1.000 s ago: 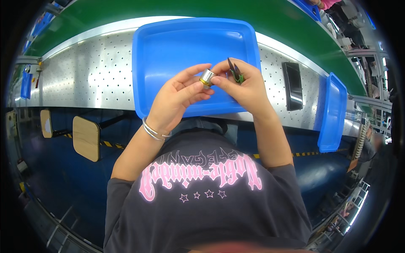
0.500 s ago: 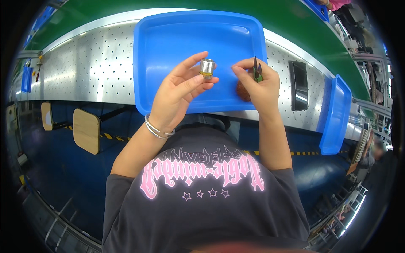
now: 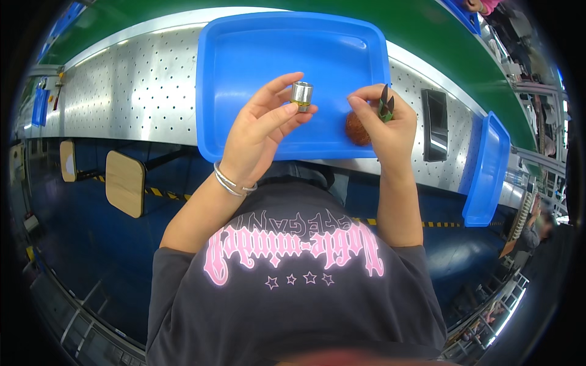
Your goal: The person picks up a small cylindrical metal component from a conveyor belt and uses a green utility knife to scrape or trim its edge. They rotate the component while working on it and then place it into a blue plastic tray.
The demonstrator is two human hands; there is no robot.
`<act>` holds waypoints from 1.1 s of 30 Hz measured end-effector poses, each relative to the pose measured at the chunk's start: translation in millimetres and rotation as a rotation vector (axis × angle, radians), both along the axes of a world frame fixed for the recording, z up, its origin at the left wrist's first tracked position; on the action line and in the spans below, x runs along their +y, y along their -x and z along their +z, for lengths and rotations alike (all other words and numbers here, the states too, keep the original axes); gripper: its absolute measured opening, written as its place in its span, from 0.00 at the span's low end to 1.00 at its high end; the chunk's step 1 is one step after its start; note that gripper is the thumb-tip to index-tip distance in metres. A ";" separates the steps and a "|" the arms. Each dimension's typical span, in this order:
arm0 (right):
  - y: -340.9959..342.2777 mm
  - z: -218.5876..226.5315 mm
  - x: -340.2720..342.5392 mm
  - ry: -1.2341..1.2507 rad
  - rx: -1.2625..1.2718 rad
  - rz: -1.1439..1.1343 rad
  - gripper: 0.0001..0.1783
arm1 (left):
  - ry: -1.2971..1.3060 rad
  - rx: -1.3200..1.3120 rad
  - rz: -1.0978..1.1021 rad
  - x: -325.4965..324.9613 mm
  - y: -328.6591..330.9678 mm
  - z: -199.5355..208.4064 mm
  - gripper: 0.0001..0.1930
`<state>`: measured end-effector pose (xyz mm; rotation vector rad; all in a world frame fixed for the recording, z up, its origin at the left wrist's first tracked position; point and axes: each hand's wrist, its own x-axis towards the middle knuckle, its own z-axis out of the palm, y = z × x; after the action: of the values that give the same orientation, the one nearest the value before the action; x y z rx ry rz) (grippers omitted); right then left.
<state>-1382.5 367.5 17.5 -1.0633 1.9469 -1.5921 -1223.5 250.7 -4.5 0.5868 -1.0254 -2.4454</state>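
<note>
My left hand (image 3: pixel 259 119) holds a small, shiny silver metal cylinder (image 3: pixel 302 93) with a yellow band near its lower end, gripped between thumb and fingers. Over the right part of a blue tray (image 3: pixel 210 131), my right hand (image 3: pixel 394 131) is closed, thumb and forefinger pressed together. A small pair of snips (image 3: pixel 385 105) with dark pointed blades and green at their base sticks up out of that hand. Anything thin between the fingertips is too small to make out. Beside the right thumb lies a rough, copper-brown ball-like bundle (image 3: pixel 356 130), partly hidden by the hand.
The tray rests on a perforated metal worktop (image 3: pixel 137 91). Right of it lies a black flat rectangular object (image 3: pixel 435 125), and farther right a second blue tray (image 3: pixel 487 171). A wooden-topped stool (image 3: pixel 125 183) stands below at the left. Green surface (image 3: pixel 155 24) runs along the back.
My right hand has shifted slightly right, away from the metal cylinder, and more of the brown bundle shows. The left hand keeps its hold, with the cylinder turned a little.
</note>
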 end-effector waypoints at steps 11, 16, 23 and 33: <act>-10.8 24.1 -2.3 0.009 0.008 0.169 0.03 | 0.071 -0.039 0.024 2.5 2.7 -4.8 0.23; -14.8 33.7 -24.6 0.025 -0.168 0.338 0.05 | 0.186 -0.084 -0.021 3.2 2.4 -14.1 0.25; -3.1 18.2 -51.2 0.118 -0.268 0.257 0.06 | 0.217 -0.050 -0.077 7.9 1.6 -7.1 0.27; 22.1 16.0 -30.0 0.508 -0.324 0.165 0.08 | 0.124 -0.049 0.021 0.5 1.6 -2.7 0.23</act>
<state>-1404.6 337.5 33.5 -1.0294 1.2432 -2.0666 -1225.0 251.2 -7.2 0.6152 -1.1754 -2.3398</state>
